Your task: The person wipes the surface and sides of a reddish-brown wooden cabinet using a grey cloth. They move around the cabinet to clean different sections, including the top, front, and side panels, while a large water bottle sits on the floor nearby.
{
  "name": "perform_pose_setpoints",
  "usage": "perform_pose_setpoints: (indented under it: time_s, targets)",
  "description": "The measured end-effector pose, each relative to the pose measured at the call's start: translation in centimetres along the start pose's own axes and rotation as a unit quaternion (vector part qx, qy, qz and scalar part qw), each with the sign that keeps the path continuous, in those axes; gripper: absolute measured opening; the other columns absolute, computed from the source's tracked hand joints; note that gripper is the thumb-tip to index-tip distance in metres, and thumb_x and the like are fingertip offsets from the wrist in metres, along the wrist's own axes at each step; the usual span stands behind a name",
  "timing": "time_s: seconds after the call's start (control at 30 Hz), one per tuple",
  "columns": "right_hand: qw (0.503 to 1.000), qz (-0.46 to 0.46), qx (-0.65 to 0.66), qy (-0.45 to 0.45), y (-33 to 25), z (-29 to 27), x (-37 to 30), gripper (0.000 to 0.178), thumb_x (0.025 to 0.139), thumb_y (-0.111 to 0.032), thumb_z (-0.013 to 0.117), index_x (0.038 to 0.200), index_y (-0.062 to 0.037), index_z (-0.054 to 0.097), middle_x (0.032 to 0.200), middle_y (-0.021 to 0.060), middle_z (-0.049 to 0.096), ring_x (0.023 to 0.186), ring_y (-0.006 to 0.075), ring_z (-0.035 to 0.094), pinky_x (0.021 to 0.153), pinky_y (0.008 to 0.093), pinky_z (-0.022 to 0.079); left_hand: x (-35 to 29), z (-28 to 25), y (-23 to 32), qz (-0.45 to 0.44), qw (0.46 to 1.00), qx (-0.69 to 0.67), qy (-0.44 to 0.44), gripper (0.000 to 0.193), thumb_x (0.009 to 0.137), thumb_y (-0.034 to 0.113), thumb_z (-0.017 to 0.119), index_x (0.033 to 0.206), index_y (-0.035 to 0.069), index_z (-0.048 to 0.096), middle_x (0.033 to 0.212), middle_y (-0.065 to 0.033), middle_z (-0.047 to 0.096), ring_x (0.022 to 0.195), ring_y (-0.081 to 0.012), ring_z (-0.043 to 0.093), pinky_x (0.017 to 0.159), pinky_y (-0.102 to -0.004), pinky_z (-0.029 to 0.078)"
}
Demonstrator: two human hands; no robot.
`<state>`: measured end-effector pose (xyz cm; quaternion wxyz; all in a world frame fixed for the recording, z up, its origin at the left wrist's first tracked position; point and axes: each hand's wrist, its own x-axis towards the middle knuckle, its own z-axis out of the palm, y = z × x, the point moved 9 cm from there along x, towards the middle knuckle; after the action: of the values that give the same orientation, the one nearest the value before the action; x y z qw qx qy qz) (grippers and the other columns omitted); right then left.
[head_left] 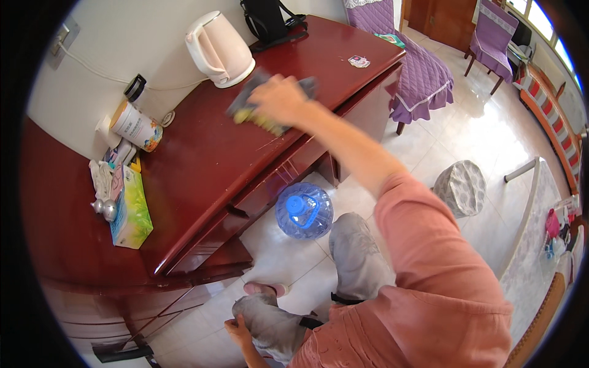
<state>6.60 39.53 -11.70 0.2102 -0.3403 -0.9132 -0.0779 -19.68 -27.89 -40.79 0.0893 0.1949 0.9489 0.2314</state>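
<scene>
From where I stand, the person's right hand [277, 98] bends over a grey-and-yellow cloth [240, 105], gripping it flat against the dark red tabletop [208, 156], between the back edge and the front edge. Just behind the cloth, near the back edge, stands a pale pink electric kettle [218, 52]. A white canister [138, 127] and a green-and-blue tissue box [132, 211] stand toward the left end. The left hand [238, 331] hangs low beside the knee, fingers curled; I can't tell whether it holds anything. A blue water jug [305, 210] stands on the floor below the front edge.
</scene>
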Motion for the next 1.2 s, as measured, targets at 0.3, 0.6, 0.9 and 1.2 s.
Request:
perform_pose_setpoints:
  time_s: [0.3, 0.6, 0.9, 1.2]
  targets:
    - [0.944, 0.311, -0.015, 0.111, 31.7, -5.8, -16.5, 0.038, 0.098, -0.033, 0.064, 0.131, -0.0148, 0.068, 0.141, 0.0075, 0.059, 0.126, 0.0356, 0.057, 0.103, 0.0459, 0.051, 3.4, 0.9, -2.4, -0.039, 0.987, -0.086, -0.13, 0.03, 0.09, 0.023, 0.077, 0.076, 0.002, 0.06, 0.066, -0.0062, 0.061, 0.061, -0.0165, 0.056, 0.058, -0.0346, 0.047]
    - [0.895, 0.319, 0.165, 0.266, 24.7, -0.7, -22.1, 0.04, 0.09, -0.011, 0.067, 0.129, -0.0039, 0.062, 0.126, 0.0213, 0.064, 0.118, 0.0421, 0.06, 0.101, 0.0459, 0.049, -0.3, -0.6, 0.7, -0.032, 0.941, -0.13, -0.312, 0.023, 0.093, 0.023, 0.066, 0.092, 0.001, 0.063, 0.086, -0.0148, 0.065, 0.077, -0.0263, 0.063, 0.069, -0.0399, 0.05]
    - [0.982, 0.098, 0.046, 0.153, 19.6, -4.2, -21.2, 0.038, 0.084, -0.001, 0.06, 0.12, -0.0126, 0.063, 0.126, 0.0052, 0.066, 0.104, 0.0321, 0.067, 0.09, 0.0423, 0.055, -1.7, -0.1, 6.0, 0.005, 0.969, 0.043, -0.242, 0.039, 0.096, 0.038, 0.061, 0.105, 0.0, 0.07, 0.103, -0.0237, 0.07, 0.1, -0.0381, 0.069, 0.088, -0.0501, 0.052]
    - [0.935, 0.252, 0.067, 0.239, 18.9, -4.1, -21.4, 0.027, 0.085, 0.002, 0.056, 0.106, -0.0118, 0.065, 0.112, 0.012, 0.066, 0.097, 0.0364, 0.067, 0.083, 0.0477, 0.056, -4.1, -1.4, 9.6, 0.022, 0.993, 0.106, -0.046, 0.039, 0.093, 0.038, 0.063, 0.097, 0.001, 0.071, 0.091, -0.0233, 0.072, 0.09, -0.0362, 0.071, 0.083, -0.0506, 0.052]
